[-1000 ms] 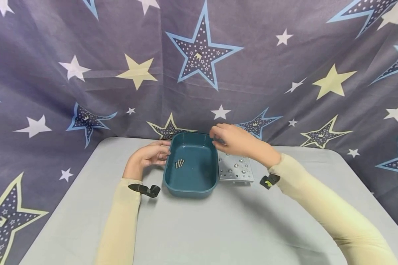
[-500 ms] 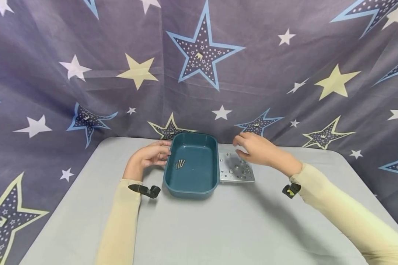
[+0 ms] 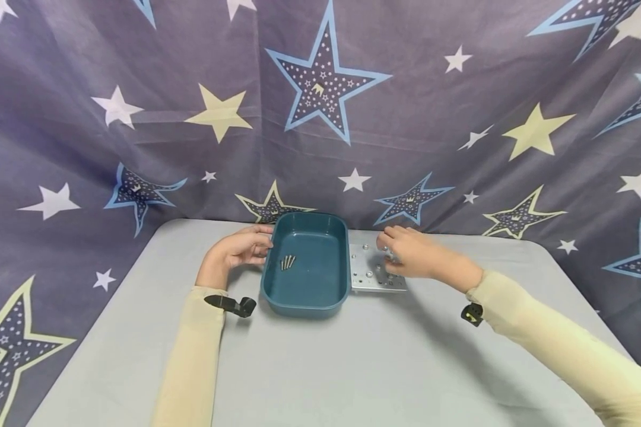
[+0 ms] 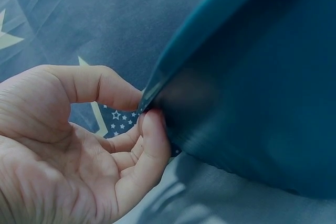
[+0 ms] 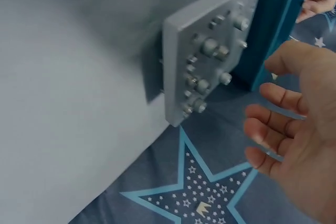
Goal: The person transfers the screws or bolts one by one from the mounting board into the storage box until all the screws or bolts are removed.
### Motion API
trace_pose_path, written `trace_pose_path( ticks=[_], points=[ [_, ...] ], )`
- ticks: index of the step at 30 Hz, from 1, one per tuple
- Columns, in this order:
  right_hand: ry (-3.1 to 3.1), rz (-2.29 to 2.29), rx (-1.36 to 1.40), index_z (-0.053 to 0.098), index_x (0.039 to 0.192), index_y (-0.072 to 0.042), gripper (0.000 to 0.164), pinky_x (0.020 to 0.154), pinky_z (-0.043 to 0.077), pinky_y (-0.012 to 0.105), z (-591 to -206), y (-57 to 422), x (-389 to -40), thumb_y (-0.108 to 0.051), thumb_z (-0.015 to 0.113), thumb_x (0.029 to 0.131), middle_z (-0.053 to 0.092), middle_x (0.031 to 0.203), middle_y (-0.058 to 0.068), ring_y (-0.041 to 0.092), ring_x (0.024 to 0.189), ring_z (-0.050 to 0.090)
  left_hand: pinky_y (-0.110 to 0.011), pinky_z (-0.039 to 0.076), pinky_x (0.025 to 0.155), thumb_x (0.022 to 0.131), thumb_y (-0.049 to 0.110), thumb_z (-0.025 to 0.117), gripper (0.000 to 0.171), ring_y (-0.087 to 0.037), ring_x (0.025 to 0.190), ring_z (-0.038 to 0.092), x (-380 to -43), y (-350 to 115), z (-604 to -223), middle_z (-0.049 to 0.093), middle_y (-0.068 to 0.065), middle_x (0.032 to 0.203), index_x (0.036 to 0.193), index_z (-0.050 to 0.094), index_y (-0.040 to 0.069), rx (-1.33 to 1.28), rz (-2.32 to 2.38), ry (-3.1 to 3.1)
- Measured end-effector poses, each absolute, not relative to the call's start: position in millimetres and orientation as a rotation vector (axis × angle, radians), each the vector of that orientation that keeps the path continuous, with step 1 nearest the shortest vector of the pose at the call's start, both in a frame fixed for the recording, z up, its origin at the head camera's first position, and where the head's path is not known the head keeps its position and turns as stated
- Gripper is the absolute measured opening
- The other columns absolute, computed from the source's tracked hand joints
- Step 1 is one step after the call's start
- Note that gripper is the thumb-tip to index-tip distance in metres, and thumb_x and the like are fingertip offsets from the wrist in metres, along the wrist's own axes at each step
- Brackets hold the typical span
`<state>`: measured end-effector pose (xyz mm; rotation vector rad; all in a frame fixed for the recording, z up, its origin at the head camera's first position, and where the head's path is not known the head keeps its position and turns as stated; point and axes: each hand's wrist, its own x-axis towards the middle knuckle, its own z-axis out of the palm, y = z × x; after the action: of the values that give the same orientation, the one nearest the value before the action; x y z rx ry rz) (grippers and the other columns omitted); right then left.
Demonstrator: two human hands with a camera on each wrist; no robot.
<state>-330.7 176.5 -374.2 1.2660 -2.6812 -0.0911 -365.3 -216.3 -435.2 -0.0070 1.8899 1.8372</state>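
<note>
In the head view my left hand (image 3: 243,246) is at the left side of a teal plastic tray (image 3: 307,305). The left wrist view shows its thumb and fingers pinching the tray's rim (image 4: 165,61). Several thin metal screws (image 3: 287,262) lie together inside, left of the middle. My right hand (image 3: 413,252) hovers over a silver metal plate (image 3: 360,279), covering its far right part. Screws with round heads (image 5: 210,48) stand up from the plate, among small holes. Seen from the right wrist, the fingers (image 5: 268,124) are loosely bent and hold nothing, apart from the screw heads.
The plate stands against the tray's right side, on a table (image 3: 310,367) with a pale grey cover. A dark curtain with stars (image 3: 427,118) hangs right behind the table's far edge. Black bands with small cameras (image 3: 246,307) sit on both wrists.
My right hand has moved from above the tray's far right corner rightward to the plate, then lower over it. The left hand, tray and screws inside it stay put.
</note>
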Motion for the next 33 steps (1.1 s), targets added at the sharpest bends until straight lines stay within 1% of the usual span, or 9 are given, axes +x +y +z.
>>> trace_pose_path(
  ticks=[3, 4, 8, 12, 19, 23, 28, 33],
  points=[
    [-2.712, -0.113, 1.286, 0.062, 0.105, -0.007, 0.032, 0.086, 0.054, 0.043, -379.5, 174.4, -331.7, -0.023, 0.078, 0.082, 0.061, 0.097, 0.005, 0.024, 0.093, 0.060, -0.024, 0.054, 0.071, 0.089, 0.002, 0.052, 0.071, -0.003, 0.070, 0.059, -366.1, -216.9, -435.8, 0.061, 0.005, 0.087, 0.154, 0.024, -0.002, -0.013, 1.832, 1.898],
    [-2.714, -0.119, 1.295, 0.062, 0.104, -0.007, 0.032, 0.084, 0.054, 0.042, -381.2, 173.7, -332.1, -0.024, 0.078, 0.082, 0.060, 0.094, 0.004, 0.023, 0.090, 0.059, -0.024, 0.054, 0.071, 0.089, 0.002, 0.052, 0.071, -0.004, 0.070, 0.059, -366.3, -216.9, -436.1, 0.061, 0.005, 0.087, 0.154, 0.024, -0.002, -0.015, 1.830, 1.901],
    [-2.691, -0.145, 1.331, 0.062, 0.101, -0.009, 0.030, 0.083, 0.054, 0.039, -388.4, 170.3, -334.2, -0.025, 0.076, 0.080, 0.058, 0.089, 0.001, 0.019, 0.085, 0.058, -0.024, 0.054, 0.072, 0.089, 0.002, 0.052, 0.070, -0.004, 0.072, 0.060, -367.3, -216.7, -438.0, 0.061, 0.004, 0.090, 0.154, 0.025, -0.001, -0.012, 1.823, 1.906],
    [-2.672, -0.190, 1.340, 0.061, 0.097, -0.010, 0.029, 0.085, 0.055, 0.039, -394.7, 168.3, -335.8, -0.025, 0.077, 0.078, 0.059, 0.087, 0.001, 0.020, 0.085, 0.059, -0.025, 0.054, 0.073, 0.090, 0.002, 0.051, 0.070, -0.004, 0.073, 0.060, -367.8, -216.5, -439.5, 0.061, 0.004, 0.091, 0.154, 0.025, -0.001, -0.003, 1.819, 1.906],
    [-2.700, -0.225, 1.313, 0.060, 0.094, -0.011, 0.030, 0.081, 0.054, 0.038, -398.6, 166.5, -336.2, -0.025, 0.079, 0.075, 0.060, 0.087, 0.001, 0.020, 0.084, 0.057, -0.025, 0.054, 0.072, 0.090, 0.001, 0.052, 0.068, -0.004, 0.070, 0.059, -368.9, -216.0, -440.0, 0.061, 0.006, 0.086, 0.153, 0.027, 0.000, -0.021, 1.820, 1.905],
    [-2.694, -0.223, 1.311, 0.059, 0.090, -0.013, 0.029, 0.080, 0.052, 0.039, -398.8, 165.7, -337.5, -0.023, 0.080, 0.073, 0.057, 0.085, 0.000, 0.019, 0.083, 0.055, -0.024, 0.054, 0.072, 0.090, 0.002, 0.051, 0.069, -0.003, 0.070, 0.059, -368.1, -216.5, -439.6, 0.060, 0.006, 0.086, 0.155, 0.025, -0.002, -0.005, 1.814, 1.910],
    [-2.695, -0.257, 1.321, 0.056, 0.084, -0.015, 0.027, 0.077, 0.049, 0.038, -398.9, 163.2, -338.1, -0.020, 0.080, 0.073, 0.052, 0.081, -0.002, 0.018, 0.080, 0.051, -0.025, 0.053, 0.072, 0.090, 0.002, 0.051, 0.070, -0.003, 0.069, 0.058, -367.3, -216.9, -438.1, 0.060, 0.007, 0.085, 0.155, 0.025, -0.001, -0.012, 1.811, 1.915],
    [-2.716, -0.291, 1.321, 0.053, 0.081, -0.015, 0.029, 0.075, 0.045, 0.038, -397.4, 160.2, -337.9, -0.018, 0.081, 0.072, 0.050, 0.080, -0.002, 0.018, 0.079, 0.047, -0.025, 0.053, 0.071, 0.090, 0.003, 0.051, 0.070, -0.003, 0.068, 0.058, -366.7, -217.1, -436.4, 0.060, 0.007, 0.084, 0.155, 0.024, -0.001, -0.019, 1.813, 1.916]
  ],
)
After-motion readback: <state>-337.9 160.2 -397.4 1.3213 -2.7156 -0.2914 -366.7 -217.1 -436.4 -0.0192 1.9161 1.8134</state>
